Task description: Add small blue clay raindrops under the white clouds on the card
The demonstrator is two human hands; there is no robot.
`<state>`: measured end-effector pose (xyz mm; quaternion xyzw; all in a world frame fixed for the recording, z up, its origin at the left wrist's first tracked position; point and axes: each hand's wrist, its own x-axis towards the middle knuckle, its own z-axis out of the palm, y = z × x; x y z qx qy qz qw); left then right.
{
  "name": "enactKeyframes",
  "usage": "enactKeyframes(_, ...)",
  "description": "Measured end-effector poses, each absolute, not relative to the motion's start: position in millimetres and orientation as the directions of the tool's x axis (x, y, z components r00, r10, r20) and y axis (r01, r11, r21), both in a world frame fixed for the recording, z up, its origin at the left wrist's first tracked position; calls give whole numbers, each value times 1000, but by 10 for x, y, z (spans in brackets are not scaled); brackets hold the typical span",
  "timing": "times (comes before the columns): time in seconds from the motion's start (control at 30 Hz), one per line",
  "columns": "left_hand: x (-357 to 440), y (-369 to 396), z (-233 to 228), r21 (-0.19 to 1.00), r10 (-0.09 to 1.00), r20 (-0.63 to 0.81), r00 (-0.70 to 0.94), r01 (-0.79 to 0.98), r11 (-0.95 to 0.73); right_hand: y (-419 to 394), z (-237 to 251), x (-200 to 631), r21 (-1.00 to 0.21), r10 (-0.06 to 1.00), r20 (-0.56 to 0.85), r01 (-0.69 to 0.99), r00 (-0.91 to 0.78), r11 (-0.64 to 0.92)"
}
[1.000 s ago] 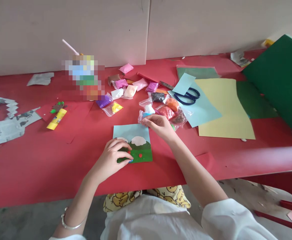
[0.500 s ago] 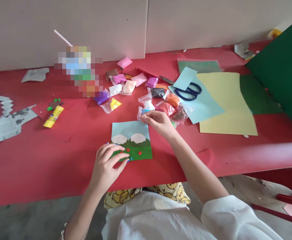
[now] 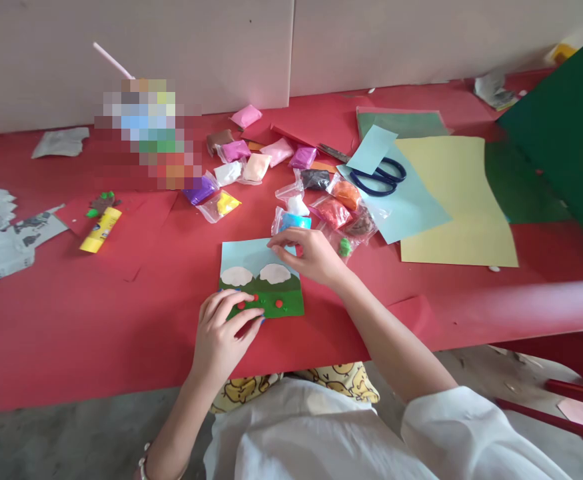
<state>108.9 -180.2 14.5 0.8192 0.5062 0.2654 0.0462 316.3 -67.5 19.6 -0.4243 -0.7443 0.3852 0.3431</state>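
Now that your right hand [image 3: 311, 252] has drawn back from the blue clay bag [image 3: 294, 220] to the far part of the picture card [image 3: 291, 295], work seems centred on that card, beneath both hands; whether your right or left hand [image 3: 224, 325] pinches anything, I can't tell.

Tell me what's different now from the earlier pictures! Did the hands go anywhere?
The right hand moved away from the blue packet, toward the person and a little left, and is now over the upper part of the picture card. I can't tell if it holds anything. The left hand stayed at the card's lower left. The scissors and glue stick stayed put.
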Motion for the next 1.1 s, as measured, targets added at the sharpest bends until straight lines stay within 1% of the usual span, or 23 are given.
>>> enactKeyframes(0.13, 1081, -1802, 139, 348, 858, 369, 357, 803, -484, -691, 120, 3134, -733, 856, 193, 509, -480, 451)
enactKeyframes(0.23, 1058, -1819, 140, 365, 859, 381, 342, 798, -480, -692, 88, 3133, -687, 843, 188, 546, -504, 480)
enactKeyframes(0.37, 1034, -1875, 136, 361, 854, 417, 312, 805, -470, -690, 87, 3133, -665, 837, 195, 558, -511, 496)
enactKeyframes(0.47, 1031, -1921, 112, 315, 834, 441, 332, 813, -490, -689, 98, 3129, -650, 831, 187, 568, -524, 505)
enactKeyframes(0.6, 1031, -1958, 68, 241, 816, 431, 385, 822, -516, -687, 107, 3129, -640, 823, 177, 572, -539, 512)
enactKeyframes(0.77, 1032, -1983, 53, 227, 817, 457, 352, 842, -490, -684, 98, 3130, -638, 821, 180, 571, -541, 516)
enactKeyframes(0.83, 1038, -1998, 59, 200, 811, 463, 358, 849, -489, -683, 94, 3130, -636, 818, 188, 567, -543, 523)
enactKeyframes(0.97, 1062, -2035, 70, 118, 815, 408, 411, 862, -493, -685, 94, 3130, -632, 818, 189, 571, -543, 524)
enactKeyframes(1.1, 1070, -2062, 59, 98, 824, 385, 415, 869, -484, -686, 92, 3128, -628, 815, 195, 569, -545, 531)
